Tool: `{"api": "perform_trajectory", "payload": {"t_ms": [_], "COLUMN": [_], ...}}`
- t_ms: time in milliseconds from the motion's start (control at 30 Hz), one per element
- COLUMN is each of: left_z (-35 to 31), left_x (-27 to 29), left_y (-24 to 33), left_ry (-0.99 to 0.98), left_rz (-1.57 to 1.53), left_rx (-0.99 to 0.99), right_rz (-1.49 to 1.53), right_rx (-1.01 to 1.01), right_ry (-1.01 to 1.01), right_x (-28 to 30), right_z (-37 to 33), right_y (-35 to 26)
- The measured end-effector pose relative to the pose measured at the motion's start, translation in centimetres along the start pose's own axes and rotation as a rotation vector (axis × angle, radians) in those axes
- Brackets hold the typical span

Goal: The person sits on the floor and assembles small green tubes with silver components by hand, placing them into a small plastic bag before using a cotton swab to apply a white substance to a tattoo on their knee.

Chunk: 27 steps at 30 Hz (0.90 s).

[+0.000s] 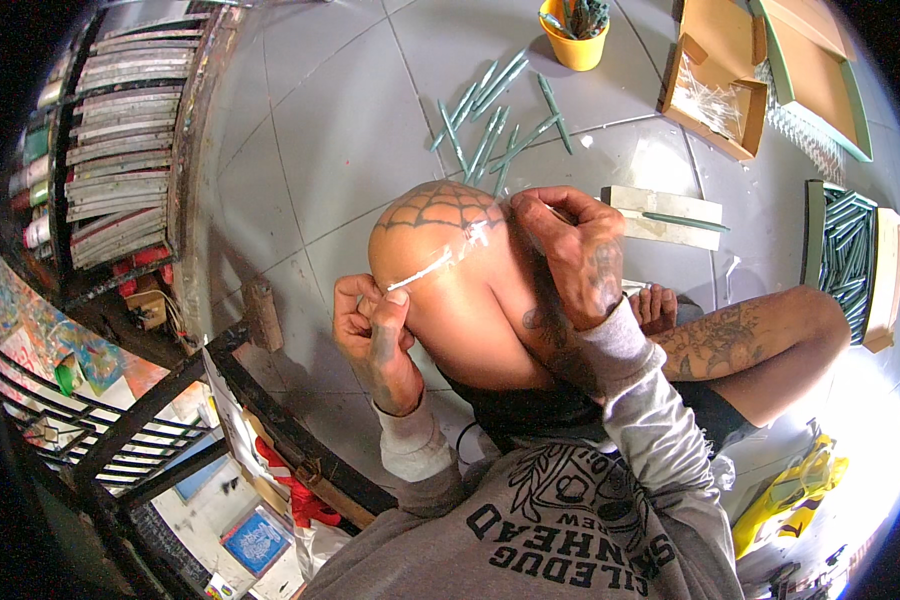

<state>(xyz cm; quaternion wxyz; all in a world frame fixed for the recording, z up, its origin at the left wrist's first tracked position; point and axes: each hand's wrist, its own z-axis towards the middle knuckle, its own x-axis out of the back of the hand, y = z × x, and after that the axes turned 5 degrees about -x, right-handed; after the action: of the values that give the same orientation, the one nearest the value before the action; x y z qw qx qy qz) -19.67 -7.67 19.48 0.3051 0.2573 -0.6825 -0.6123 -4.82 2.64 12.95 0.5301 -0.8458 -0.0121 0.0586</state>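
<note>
A narrow strip of clear, shiny plastic film point(440, 263) stretches over my raised, tattooed knee point(435, 215). My left hand point(380, 335) pinches its lower left end between thumb and forefinger. On the knee's other side, my right hand point(578, 245) is closed, thumb against fingers. The film seems to run up to those fingertips, but glare blurs that end and I cannot make out what they hold. Beyond the knee, several dark green pens point(485, 140) lie scattered on the tiles. Beside my right hand, one green pen point(685, 221) rests on a pale block point(660, 205).
A yellow pot point(576, 45) of pens stands at the back. An open cardboard box point(715, 100) holds clear plastic pieces. To the right, another box point(815, 240) is full of green pens. A yellow bag point(795, 490) lies lower right. Racks point(120, 150) and a dark frame point(150, 430) occupy the left.
</note>
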Motion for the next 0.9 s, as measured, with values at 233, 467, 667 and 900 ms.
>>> {"api": "perform_trajectory", "payload": {"t_ms": [233, 467, 667, 900], "left_z": [0.14, -0.04, -0.06, -0.04], "left_x": [0.49, 0.11, 0.13, 0.16], "left_y": [-0.50, -0.08, -0.14, -0.25], "left_ry": [-0.042, -0.022, -0.004, -0.004], "left_rz": [0.014, -0.008, -0.006, -0.006], "left_rx": [-0.038, -0.020, -0.008, -0.017], "right_rz": [0.038, 0.057, 0.057, 0.034], "right_rx": [0.016, -0.023, -0.015, -0.005], "right_ry": [0.013, 0.005, 0.000, 0.005], "right_x": [-0.20, -0.20, -0.11, -0.14], "right_z": [0.30, 0.17, 0.31, 0.43], "right_y": [0.65, 0.32, 0.42, 0.78]}}
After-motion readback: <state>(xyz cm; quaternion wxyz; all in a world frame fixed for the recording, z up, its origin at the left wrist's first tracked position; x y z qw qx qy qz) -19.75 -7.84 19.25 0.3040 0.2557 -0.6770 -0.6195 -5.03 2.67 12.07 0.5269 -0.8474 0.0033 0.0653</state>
